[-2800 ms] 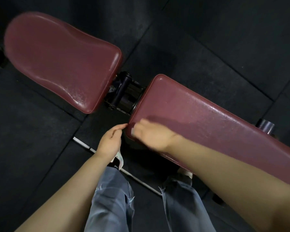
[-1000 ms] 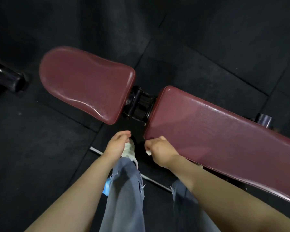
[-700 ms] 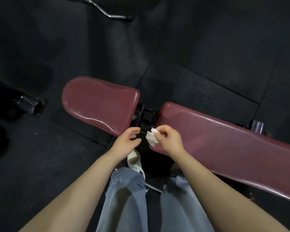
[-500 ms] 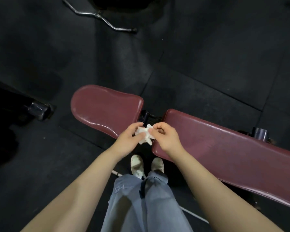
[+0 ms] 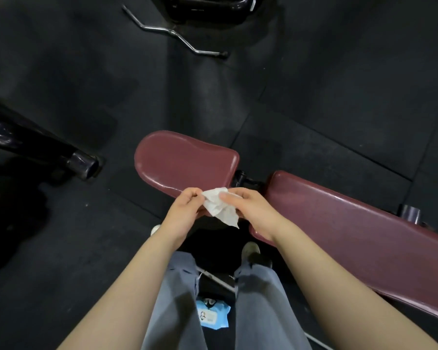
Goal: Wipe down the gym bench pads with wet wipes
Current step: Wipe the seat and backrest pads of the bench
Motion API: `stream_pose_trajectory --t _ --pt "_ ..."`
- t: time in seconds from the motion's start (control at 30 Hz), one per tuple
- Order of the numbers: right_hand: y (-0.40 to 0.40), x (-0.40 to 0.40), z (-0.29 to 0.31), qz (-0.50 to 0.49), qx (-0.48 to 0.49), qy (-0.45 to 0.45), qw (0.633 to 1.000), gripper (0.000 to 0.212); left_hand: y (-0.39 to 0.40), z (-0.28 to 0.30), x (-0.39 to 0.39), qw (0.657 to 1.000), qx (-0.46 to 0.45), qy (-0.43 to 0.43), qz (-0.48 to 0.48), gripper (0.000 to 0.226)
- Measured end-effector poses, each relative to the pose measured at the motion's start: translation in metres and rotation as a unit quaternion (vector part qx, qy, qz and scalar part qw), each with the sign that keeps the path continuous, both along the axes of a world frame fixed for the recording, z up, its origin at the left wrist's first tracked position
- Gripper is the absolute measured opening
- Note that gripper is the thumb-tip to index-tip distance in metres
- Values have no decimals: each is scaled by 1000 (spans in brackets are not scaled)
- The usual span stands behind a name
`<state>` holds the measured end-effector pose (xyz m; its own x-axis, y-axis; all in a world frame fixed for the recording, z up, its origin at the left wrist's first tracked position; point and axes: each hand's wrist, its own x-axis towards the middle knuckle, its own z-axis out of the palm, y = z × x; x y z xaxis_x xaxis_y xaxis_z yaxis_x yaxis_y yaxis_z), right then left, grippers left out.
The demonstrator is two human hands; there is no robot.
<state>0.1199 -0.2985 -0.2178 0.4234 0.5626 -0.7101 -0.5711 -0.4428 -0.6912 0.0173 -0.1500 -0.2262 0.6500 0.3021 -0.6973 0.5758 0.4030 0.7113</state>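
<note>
- Your left hand [image 5: 185, 210] pinches the left edge of the crumpled white wet wipe [image 5: 220, 207], and your right hand [image 5: 248, 210] grips its right side with the thumb laid across the top; the wipe hangs between them, above the gap between the two pads and touching neither.
- The step in hand looks like refolding or opening out the wipe, so pull the two edges gently apart until a flat, fresh face shows; a bunched wipe cleans only in streaks.
- Fold it over your right fingers so the palm can press it flat.
- The small rounded maroon vinyl seat pad [image 5: 182, 165] lies just beyond your hands; the long maroon vinyl back pad [image 5: 352, 231] runs off to your right. Judge which one is duller and start there.
- Wipe in long overlapping strokes, and run along the rolled edges and the ends facing the black hinge bracket [image 5: 245, 179].
- If the wipe feels dry, the blue wet-wipe packet [image 5: 213, 315] sits on the dark rubber floor [image 5: 86, 248] between your feet.
</note>
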Motion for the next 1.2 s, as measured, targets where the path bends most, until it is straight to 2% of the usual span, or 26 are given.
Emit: stream_pose_trajectory --t 0.07,0.1,0.17,0.27,0.4,0.43,0.5,0.57,0.6,0.67,0.73,0.83,0.9,0.97,1.0,1.07,1.2 --pt "23 -7 -7 30 -50 -75 996 20 25 -2 -5 1000 9 6 6 14" --pt "36 -10 -10 21 -63 -84 994 17 40 -3 -9 1000 12 8 9 13" --pt "65 -18 -15 -4 -67 -80 995 12 72 -6 -14 1000 12 11 14 13" --pt "107 -32 -26 -29 -60 -60 996 23 125 -12 -23 999 22 23 23 13" --pt "160 -51 -27 -97 -24 -9 995 24 190 -13 -20 997 68 46 -5 12" --pt "171 -52 -27 -117 -50 -21 992 26 203 -13 -17 995 79 52 -24 12" --pt "188 -54 -29 -136 -139 -78 978 10 221 -13 -8 991 102 60 -54 9" --pt "200 -54 -30 -140 -224 -121 957 17 228 -9 -1 985 149 51 -70 9" --pt "206 -55 -29 -164 -240 -113 950 23 228 -5 2 979 183 30 -80 10" --pt "216 -56 -26 -255 -193 -46 946 26 219 2 4 956 258 -41 -132 10" --pt "223 -56 -21 -345 -89 58 933 20 209 0 1 911 322 -110 -233 7" --pt "223 -52 -19 -426 36 162 889 26 200 -12 -6 840 394 -134 -348 7" --pt "216 -49 -22 -437 52 189 878 42 195 -15 -10 811 419 -125 -389 16" --pt "209 -48 -29 -393 18 153 907 39 190 -18 -15 785 416 -132 -440 28" --pt "204 -47 -33 -363 -10 118 924 28 188 -20 -17 782 401 -136 -458 30" --pt "195 -42 -42 -325 -80 54 941 14 187 -25 -18 802 367 -136 -451 31" --pt "169 -16 -76 -298 -181 -8 937 18 198 -54 -12 851 352 -56 -385 29"
